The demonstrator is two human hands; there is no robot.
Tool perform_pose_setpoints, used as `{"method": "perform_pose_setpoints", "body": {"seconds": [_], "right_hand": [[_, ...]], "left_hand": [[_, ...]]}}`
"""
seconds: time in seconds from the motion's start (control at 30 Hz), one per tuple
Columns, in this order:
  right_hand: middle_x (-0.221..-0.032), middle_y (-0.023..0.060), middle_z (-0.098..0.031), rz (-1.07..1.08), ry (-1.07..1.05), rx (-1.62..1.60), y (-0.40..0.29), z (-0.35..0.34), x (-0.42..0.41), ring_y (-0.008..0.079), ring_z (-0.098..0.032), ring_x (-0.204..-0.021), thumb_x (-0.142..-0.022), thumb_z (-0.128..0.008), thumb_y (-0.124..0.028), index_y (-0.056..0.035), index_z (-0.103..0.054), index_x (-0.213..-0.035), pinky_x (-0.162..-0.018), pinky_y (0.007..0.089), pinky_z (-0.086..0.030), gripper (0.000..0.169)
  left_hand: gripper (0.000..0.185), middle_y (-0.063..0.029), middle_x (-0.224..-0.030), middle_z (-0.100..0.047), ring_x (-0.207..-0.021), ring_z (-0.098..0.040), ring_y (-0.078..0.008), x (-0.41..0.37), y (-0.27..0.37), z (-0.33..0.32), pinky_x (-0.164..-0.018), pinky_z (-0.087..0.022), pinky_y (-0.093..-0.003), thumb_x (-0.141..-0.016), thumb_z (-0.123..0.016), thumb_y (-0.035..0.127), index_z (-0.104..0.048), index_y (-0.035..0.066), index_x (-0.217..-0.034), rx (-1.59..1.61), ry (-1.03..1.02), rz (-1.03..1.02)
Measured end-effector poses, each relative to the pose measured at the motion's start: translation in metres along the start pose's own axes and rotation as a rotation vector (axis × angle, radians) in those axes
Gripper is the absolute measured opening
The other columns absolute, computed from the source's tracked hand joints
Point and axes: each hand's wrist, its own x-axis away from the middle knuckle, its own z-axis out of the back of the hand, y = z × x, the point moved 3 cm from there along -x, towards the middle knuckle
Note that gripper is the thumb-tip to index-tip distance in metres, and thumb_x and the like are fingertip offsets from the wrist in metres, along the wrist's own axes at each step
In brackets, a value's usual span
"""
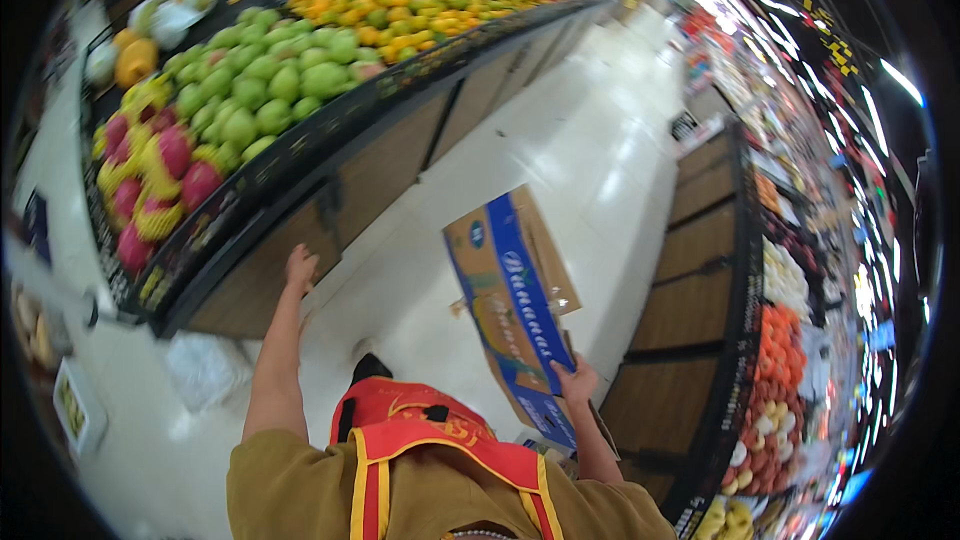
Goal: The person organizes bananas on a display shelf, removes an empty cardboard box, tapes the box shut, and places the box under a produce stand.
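My right hand [576,379] grips the edge of a flattened cardboard banana box [504,300], brown with blue bands and printed lettering. The box slants out over the floor ahead and to the right of me. My left arm reaches forward, and my left hand [302,268] is beside the wood-panelled side of a fruit display stand [382,187]. Nothing shows in that hand; its fingers are too small and blurred to make out. On the stand lie dragon fruits [201,184] in yellow foam nets, green mangoes or similar green fruits [251,90], and orange citrus fruits [405,4].
White floor tiles [570,127] run along the aisle between two stands. A second panelled stand [686,300] with produce such as tomatoes [780,341] borders my right. At lower left are a clear plastic bag [202,367] and a white tray [94,420] on the floor.
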Motion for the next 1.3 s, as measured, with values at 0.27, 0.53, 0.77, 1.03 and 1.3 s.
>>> {"method": "perform_pose_setpoints", "body": {"seconds": [0.27,0.53,0.77,1.03,1.3], "right_hand": [[-0.078,0.0165,-0.064,-0.179,-0.150,0.155,-0.036,-0.010,-0.021,0.0334,-0.062,-0.071,-0.067,-0.071,-0.042,-0.0110,-0.062,-0.101,-0.065,0.0401,-0.048,0.047],[-0.074,0.0178,-0.063,-0.191,-0.189,0.192,-0.036,-0.016,-0.050,0.0350,-0.061,-0.069,-0.065,-0.072,-0.043,-0.0073,-0.062,-0.097,-0.061,0.0408,-0.047,0.049],[-0.074,0.0199,-0.063,-0.061,-0.333,0.211,-0.016,-0.054,-0.124,0.0367,-0.061,-0.071,-0.070,-0.069,-0.042,-0.0048,-0.060,-0.092,-0.064,0.0424,-0.047,0.043],[-0.063,0.0166,-0.061,0.253,-0.680,0.174,0.001,-0.029,-0.125,0.0324,-0.061,-0.058,-0.078,-0.065,-0.034,-0.0007,-0.057,-0.086,-0.055,0.0389,-0.048,0.035],[-0.054,0.0156,-0.057,0.771,-0.750,0.146,-0.105,-0.099,-0.134,0.0326,-0.059,-0.053,-0.078,-0.062,-0.039,0.0001,-0.056,-0.081,-0.052,0.0396,-0.046,0.039]], "left_hand": [[0.017,-0.0046,-0.074,-0.049,-0.061,-0.051,-0.0146,-0.172,-0.039,-0.051,-0.045,-0.047,-0.0274,-0.077,-0.054,0.006,-0.047,0.005,-0.092,0.308,0.098,0.115],[0.019,-0.0056,-0.076,-0.054,-0.053,-0.054,-0.0156,-0.200,-0.034,-0.092,-0.048,-0.046,-0.0295,-0.081,-0.059,0.018,-0.048,0.003,-0.083,0.414,0.060,0.245],[0.022,-0.0040,-0.072,-0.056,-0.053,-0.052,-0.0148,-0.100,-0.065,-0.101,-0.047,-0.043,-0.0318,-0.075,-0.063,0.025,-0.055,0.006,-0.083,0.435,0.111,0.139],[0.042,-0.0047,-0.069,-0.065,-0.064,-0.062,-0.0167,0.203,-0.080,-0.068,-0.058,-0.048,-0.0285,-0.056,-0.076,0.039,-0.065,0.006,-0.079,-0.212,0.085,-0.004],[0.024,-0.0170,-0.072,-0.062,-0.070,-0.059,-0.0360,0.367,-0.160,-0.027,-0.058,-0.048,-0.0418,-0.062,-0.067,0.029,-0.065,0.010,-0.078,-0.439,0.258,0.082]]}}
